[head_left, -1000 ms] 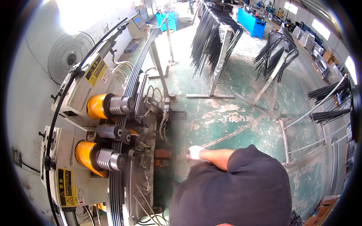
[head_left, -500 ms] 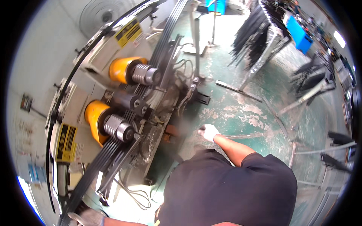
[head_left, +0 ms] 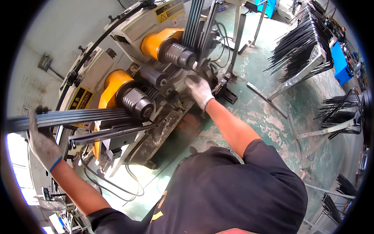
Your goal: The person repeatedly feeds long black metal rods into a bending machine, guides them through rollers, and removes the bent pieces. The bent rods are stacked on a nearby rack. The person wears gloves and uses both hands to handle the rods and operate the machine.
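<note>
A bundle of several dark metal tubes (head_left: 83, 116) runs through a bending machine with two orange heads (head_left: 118, 82), (head_left: 157, 43). Each head carries a grooved steel roller (head_left: 136, 103), (head_left: 180, 55). From the lower roller the tubes stick out level to the left; their other end (head_left: 193, 23) rises past the upper roller. My left hand (head_left: 43, 142), in a pale work glove, is closed round the left end of the bundle, thumb in front. My gloved right hand (head_left: 199, 89) reaches to the machine just below the upper roller. Its fingertips are blurred, and whether they touch anything is unclear.
A spring-wound rod (head_left: 111, 134) juts out below the tubes. Black cables (head_left: 113, 185) loop beneath the machine. To the right, racks (head_left: 300, 72) hold many dark bent rods above a worn green floor (head_left: 269, 121). A blue bin (head_left: 341, 64) stands farther back.
The tubes' left part has swung up from a downward slant and now bends at the lower roller. My left hand rose with it. My right hand moved forward and left to the machine.
</note>
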The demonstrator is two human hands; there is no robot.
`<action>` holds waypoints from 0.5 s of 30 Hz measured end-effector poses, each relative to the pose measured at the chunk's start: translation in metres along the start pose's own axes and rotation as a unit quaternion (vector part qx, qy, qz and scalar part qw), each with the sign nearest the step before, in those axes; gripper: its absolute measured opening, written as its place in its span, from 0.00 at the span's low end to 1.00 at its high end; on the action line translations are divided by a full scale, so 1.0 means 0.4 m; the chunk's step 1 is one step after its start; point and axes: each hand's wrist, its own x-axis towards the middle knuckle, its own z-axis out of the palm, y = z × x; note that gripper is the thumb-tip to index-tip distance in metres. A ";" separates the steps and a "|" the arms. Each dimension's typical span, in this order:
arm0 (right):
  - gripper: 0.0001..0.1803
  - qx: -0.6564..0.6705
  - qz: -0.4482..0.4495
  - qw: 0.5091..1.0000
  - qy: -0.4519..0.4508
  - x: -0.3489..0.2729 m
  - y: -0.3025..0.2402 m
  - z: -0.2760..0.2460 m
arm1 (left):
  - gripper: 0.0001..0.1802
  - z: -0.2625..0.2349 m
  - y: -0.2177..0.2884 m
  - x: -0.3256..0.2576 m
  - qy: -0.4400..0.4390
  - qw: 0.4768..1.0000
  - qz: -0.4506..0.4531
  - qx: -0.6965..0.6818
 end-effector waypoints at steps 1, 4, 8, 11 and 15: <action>0.25 -0.032 0.007 0.999 0.035 0.034 0.027 0.018 | 0.23 0.041 -0.003 0.009 -0.029 0.999 -0.035 -0.006; 0.26 -0.051 0.028 0.995 0.086 0.112 0.044 0.072 | 0.21 0.125 -0.016 0.057 -0.092 0.989 0.072 0.095; 0.33 0.066 0.073 0.994 0.038 0.138 -0.019 0.089 | 0.22 0.251 -0.115 0.145 -0.185 0.919 0.221 0.268; 0.29 0.092 0.026 0.994 0.046 0.090 -0.079 0.171 | 0.21 0.263 -0.064 0.166 -0.195 0.896 0.240 0.318; 0.27 0.141 -0.027 0.989 -0.043 0.119 -0.042 0.197 | 0.27 0.347 -0.019 0.138 -0.078 0.985 0.034 0.147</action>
